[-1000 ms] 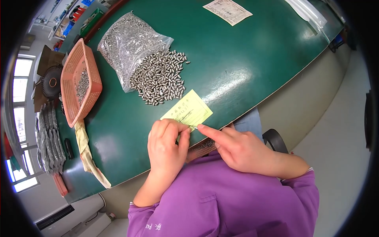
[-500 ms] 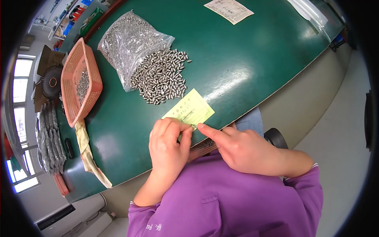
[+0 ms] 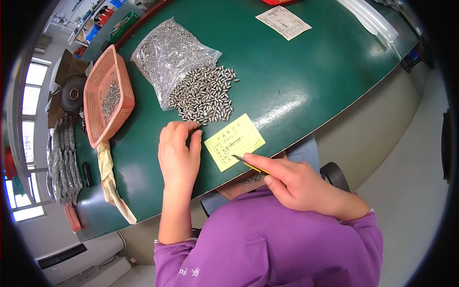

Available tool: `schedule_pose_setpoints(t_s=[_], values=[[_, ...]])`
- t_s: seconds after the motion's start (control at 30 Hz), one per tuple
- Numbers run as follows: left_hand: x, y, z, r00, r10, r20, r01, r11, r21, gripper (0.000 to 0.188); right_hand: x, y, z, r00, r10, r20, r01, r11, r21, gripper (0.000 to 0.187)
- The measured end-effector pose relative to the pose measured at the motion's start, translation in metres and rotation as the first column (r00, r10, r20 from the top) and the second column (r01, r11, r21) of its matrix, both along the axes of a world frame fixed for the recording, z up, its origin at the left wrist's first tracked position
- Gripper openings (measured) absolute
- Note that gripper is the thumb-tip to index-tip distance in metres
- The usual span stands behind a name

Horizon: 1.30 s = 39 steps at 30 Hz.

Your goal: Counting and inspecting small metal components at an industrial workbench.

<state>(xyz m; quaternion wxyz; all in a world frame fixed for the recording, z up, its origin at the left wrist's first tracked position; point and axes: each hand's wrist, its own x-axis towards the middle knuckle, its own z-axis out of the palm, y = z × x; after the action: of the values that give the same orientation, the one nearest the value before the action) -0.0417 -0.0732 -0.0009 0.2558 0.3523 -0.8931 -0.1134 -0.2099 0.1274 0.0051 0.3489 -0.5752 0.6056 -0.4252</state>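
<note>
Small shiny metal pins with pointed ends (image 3: pixel 205 95) lie in a heap at the mouth of a clear plastic bag (image 3: pixel 169 50) full of the same. At the heap's near edge is my left hand (image 3: pixel 179 150), thumb and forefinger slightly apart, nothing visible between them. A yellow-green paper card with printed lines and handwriting (image 3: pixel 248 136) lies just right of it. My right hand (image 3: pixel 291 182) grips thin black-and-yellow tweezers (image 3: pixel 253 165), whose dark tip is over the card's lower part.
On the left stands a pink perforated basket (image 3: pixel 125 103) with more pins, beside a cream cloth strip (image 3: pixel 109 184) and a black marker (image 3: pixel 87 174). Filled grey bags (image 3: pixel 64 162) lie at the left edge. A printed slip (image 3: pixel 284 22) and clear plastic tubing (image 3: pixel 370 19) are farther back.
My left hand has moved away from my right, left toward the heap. My right hand has drawn slightly right, and the tweezers now show clearly. The card is more uncovered.
</note>
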Motion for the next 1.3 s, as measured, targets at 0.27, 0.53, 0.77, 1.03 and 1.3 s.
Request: schedule_pose_setpoints(t_s=[0.27, 0.53, 0.77, 1.03, 1.3], values=[[-0.004, 0.002, 0.001, 0.998, 0.007, 0.061, -0.009, 1.000, 0.028, 0.008, 0.000, 0.001, -0.003, 0.999, -0.042, 0.016, 0.041, 0.999, 0.034, 0.054], [0.000, 0.048, 0.004, 0.985, -0.160, -0.056, 0.168, 0.972, 0.162, 0.016, 0.003, -0.003, -0.009, 0.979, -0.019, -0.204, 0.030, 0.998, 0.050, 0.058], [-0.001, 0.051, -0.002, 0.989, -0.140, -0.047, 0.146, 0.972, 0.185, 0.018, 0.007, -0.004, -0.011, 0.963, -0.031, -0.266, 0.026, 0.999, -0.023, 0.062], [-0.002, 0.050, -0.001, 0.988, -0.143, -0.060, 0.152, 0.970, 0.189, 0.018, 0.006, -0.006, -0.013, 0.966, 0.002, -0.260, -0.003, 1.000, -0.002, 0.064], [0.001, 0.049, -0.001, 0.984, -0.168, -0.050, 0.175, 0.966, 0.192, 0.015, 0.006, -0.008, -0.004, 0.944, 0.043, -0.327, -0.018, 0.997, 0.079, 0.065]])
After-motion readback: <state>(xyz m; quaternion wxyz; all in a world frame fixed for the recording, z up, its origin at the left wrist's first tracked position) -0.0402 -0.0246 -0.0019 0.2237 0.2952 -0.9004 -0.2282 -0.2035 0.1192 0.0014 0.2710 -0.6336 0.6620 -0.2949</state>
